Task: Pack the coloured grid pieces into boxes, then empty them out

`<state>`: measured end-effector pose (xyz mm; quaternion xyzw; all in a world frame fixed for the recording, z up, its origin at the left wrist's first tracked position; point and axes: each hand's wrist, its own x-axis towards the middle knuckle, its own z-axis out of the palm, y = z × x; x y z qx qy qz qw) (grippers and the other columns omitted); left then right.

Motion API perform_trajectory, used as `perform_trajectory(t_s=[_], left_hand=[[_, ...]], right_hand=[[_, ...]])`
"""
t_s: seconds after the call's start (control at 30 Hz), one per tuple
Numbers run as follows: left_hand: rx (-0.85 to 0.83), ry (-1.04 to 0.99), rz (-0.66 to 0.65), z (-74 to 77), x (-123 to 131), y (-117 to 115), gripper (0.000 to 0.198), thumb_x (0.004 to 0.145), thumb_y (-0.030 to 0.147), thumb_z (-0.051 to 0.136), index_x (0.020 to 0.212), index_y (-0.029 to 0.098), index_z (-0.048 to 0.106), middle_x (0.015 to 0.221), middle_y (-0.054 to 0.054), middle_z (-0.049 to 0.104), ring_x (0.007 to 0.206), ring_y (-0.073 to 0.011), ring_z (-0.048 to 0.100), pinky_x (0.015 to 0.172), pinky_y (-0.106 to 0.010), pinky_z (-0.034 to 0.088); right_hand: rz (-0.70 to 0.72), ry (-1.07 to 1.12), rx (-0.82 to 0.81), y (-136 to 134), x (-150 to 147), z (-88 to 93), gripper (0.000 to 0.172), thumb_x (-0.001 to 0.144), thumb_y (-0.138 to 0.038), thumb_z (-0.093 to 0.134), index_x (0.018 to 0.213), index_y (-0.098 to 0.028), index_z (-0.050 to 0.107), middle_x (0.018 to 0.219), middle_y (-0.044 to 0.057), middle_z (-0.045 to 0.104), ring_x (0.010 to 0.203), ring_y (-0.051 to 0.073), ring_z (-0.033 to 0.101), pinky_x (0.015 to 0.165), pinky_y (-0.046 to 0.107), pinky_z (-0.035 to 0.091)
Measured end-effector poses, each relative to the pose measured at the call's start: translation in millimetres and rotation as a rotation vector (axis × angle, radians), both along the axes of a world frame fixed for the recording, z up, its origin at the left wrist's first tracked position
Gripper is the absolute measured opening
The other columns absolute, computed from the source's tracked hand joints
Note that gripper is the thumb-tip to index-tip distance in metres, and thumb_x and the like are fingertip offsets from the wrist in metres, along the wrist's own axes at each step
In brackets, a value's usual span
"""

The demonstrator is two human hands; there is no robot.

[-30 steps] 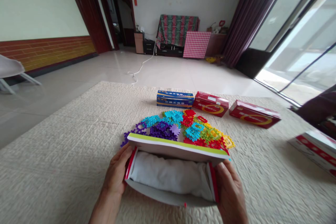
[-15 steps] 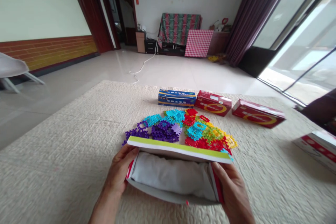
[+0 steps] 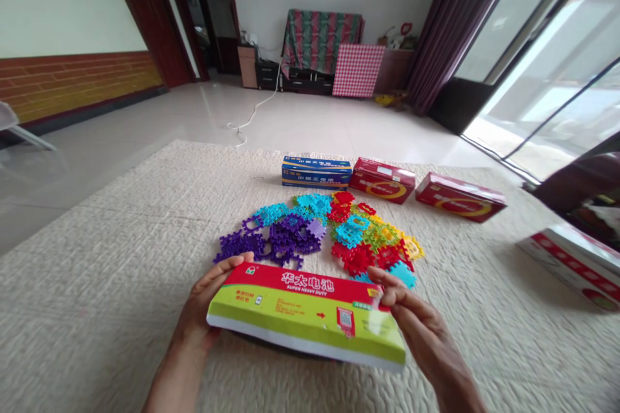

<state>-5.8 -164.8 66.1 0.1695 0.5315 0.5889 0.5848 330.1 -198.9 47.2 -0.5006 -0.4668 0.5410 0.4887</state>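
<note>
L hand [image 3: 201,302] & R hand [image 3: 411,317] both gripping opp. ends of red-green battery box [image 3: 305,316], long axis approx. side-to-side, sloping down twd R; interlocking plastic tiles [image 3: 310,232] just beyond far edge, on quilted mat [image 3: 97,284].

Red-and-lime battery box [image 3: 305,310] with white edge; purple, cyan, red and yellow plastic tiles [image 3: 300,235]; red-checked board [image 3: 358,71]
</note>
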Motion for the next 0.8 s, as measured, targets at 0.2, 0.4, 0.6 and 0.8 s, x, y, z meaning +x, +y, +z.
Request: perform_trajectory(t_s=[0.2,0.4,0.6,0.8], left_hand=[[0.025,0.057,0.013,-7.8,1,1,0.033,0.058,0.03,0.082,0.087,0.016,0.073,0.103,-0.005,0.077,0.083,-0.0195,0.073,0.068,-0.025,0.057],[0.053,0.072,0.001,-8.9,1,-1,0.033,0.061,0.031,0.08,0.088,0.016,0.073,0.103,-0.006,0.077,0.086,-0.0208,0.073,0.07,-0.026,0.056],[0.085,0.084,-0.023,-11.2,0,1,0.03,0.066,0.033,0.077,0.09,0.017,0.072,0.105,-0.005,0.077,0.089,-0.0207,0.072,0.073,-0.026,0.056],[0.136,0.075,-0.123,-10.3,-3,-3,0.036,0.074,0.042,0.073,0.102,0.019,0.069,0.119,-0.007,0.072,0.103,-0.0251,0.069,0.079,-0.029,0.056]], right_hand=[[0.285,-0.016,-0.001,-9,4,23.1,0.037,0.082,-0.058,0.065,0.107,-0.031,0.062,0.16,0.005,0.03,0.135,0.035,0.046,0.101,0.05,0.048],[0.38,-0.215,0.044,-15,3,28.7,0.057,0.079,-0.053,0.072,0.128,-0.034,0.051,0.16,0.009,0.024,0.138,0.032,0.042,0.105,0.046,0.046],[0.293,-0.303,0.089,-13,2,22.2,0.051,0.084,-0.049,0.067,0.129,-0.033,0.049,0.153,0.01,0.035,0.136,0.032,0.045,0.107,0.049,0.045],[0.268,-0.325,0.112,-12,1,22.9,0.049,0.087,-0.049,0.063,0.132,-0.037,0.048,0.151,0.008,0.04,0.135,0.03,0.046,0.105,0.048,0.047]])
